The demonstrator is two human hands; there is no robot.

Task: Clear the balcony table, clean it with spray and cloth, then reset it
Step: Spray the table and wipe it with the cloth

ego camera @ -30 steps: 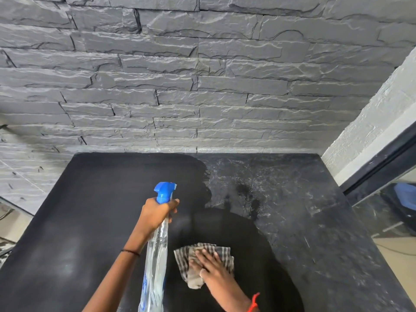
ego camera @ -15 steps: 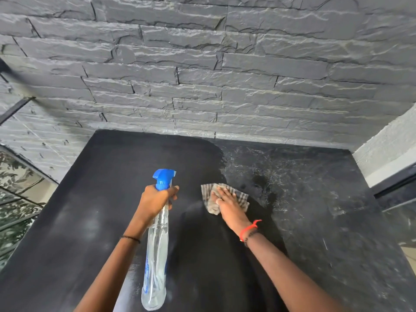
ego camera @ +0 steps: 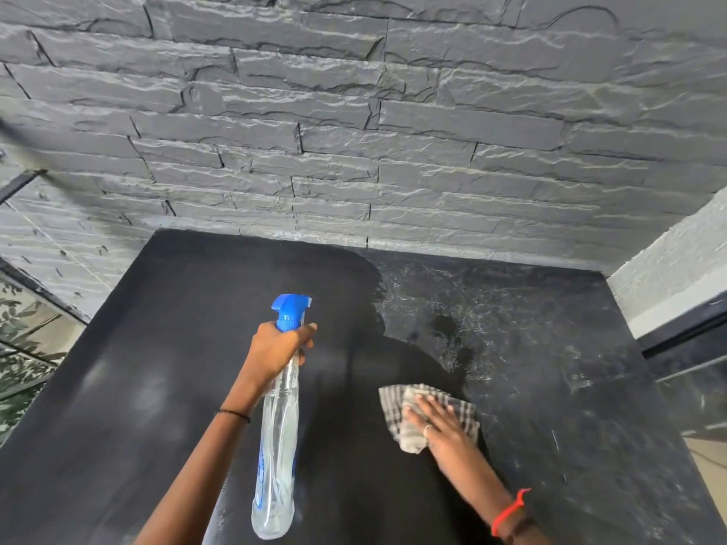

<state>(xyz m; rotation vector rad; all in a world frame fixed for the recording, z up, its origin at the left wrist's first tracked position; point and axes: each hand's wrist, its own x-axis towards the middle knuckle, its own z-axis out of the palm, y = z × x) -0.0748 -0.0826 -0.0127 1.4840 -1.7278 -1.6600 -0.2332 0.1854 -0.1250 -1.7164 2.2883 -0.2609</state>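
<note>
The left hand (ego camera: 277, 350) grips the neck of a clear spray bottle (ego camera: 277, 438) just under its blue trigger head (ego camera: 292, 311), holding it above the black counter (ego camera: 169, 348) with the nozzle pointing to the far side. The right hand (ego camera: 438, 420) lies with straight fingers pressed flat on a checked cloth (ego camera: 393, 407), which sits on the counter right of the bottle. The counter's right part shows pale smears. A grey stone wall (ego camera: 354, 131) stands behind the counter.
</note>
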